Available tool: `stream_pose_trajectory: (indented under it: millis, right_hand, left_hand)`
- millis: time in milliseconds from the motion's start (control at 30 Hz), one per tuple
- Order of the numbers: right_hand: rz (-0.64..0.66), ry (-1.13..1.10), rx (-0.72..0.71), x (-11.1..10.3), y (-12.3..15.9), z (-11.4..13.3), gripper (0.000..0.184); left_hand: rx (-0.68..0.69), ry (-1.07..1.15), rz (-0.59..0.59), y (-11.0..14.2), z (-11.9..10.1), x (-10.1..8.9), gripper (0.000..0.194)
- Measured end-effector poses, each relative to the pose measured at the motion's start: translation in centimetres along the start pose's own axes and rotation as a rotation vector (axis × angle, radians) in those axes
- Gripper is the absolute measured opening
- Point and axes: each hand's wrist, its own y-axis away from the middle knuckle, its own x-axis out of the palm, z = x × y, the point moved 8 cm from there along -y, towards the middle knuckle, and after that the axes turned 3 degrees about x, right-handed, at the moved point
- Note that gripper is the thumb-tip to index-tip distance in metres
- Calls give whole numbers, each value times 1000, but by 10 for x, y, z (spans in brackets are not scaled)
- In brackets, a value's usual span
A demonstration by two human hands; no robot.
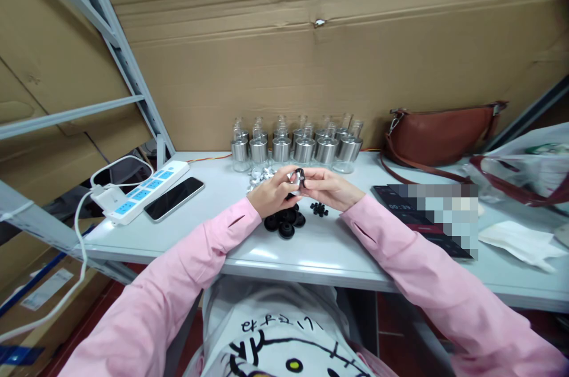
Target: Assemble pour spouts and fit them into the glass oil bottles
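Both hands meet near the middle of the surface [213, 187], with a small black-and-silver piece [299, 177] at the clock's centre. The left hand [272, 193] has its grip nearly closed, fingers bent round the piece. The right hand [329, 187] pinches the piece's other side between thumb and fingertips, its grip just as narrow.

At six o'clock, close below the left hand, lies a cluster of round black parts [287, 226]; at five, tiny black parts [319, 209]. Pale, shiny pieces [258, 178] sit at nine, partly hidden by the left hand. Glass bottles with metallic sleeves [304, 149] stand in rows at twelve. Farther out are a phone [174, 199] near nine and a brown bag [435, 140] between two and three.
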Motion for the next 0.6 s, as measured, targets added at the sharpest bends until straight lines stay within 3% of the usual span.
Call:
stream_pose_trajectory:
  millis: [433, 600]
  right_hand:
    - [-29, 89, -53, 2, -2, 4, 23]
    - [-38, 69, 3, -6, -2, -2, 22]
  left_hand:
    - [-69, 62, -49, -7, -3, -6, 16]
    - [-62, 40, -87, -3, 6, -7, 30]
